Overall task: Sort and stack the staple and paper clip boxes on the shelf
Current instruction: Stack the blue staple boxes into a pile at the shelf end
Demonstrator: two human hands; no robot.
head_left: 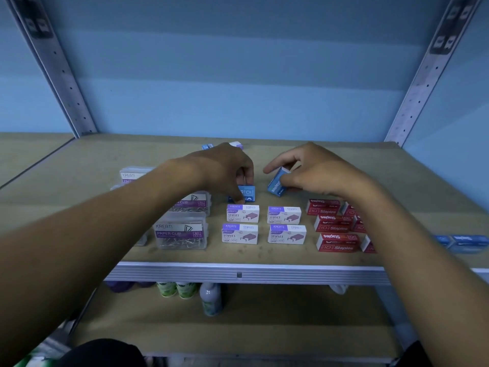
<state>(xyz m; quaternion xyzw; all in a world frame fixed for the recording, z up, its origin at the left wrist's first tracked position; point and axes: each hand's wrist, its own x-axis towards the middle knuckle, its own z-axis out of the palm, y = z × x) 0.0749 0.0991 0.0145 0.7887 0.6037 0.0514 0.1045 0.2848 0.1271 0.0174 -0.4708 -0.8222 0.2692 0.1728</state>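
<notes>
1. The left hand (225, 168) hides most of two small boxes (222, 146) at 12 o'clock.
2. The right forearm (412, 234) covers part of the red cardboard staple boxes (334, 223) at 3 o'clock.
3. The blue boxes (465, 242) at 3 o'clock are blurred.

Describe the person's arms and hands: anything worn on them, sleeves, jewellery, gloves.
Both forearms are bare all the way to the picture's lower edge; no sleeve shows on either. The left hand and right hand are ungloved. No watch, bracelet or ring is visible on the wrists or on the fingers that show. Dark clothing appears at the bottom edge, near each arm.
</notes>
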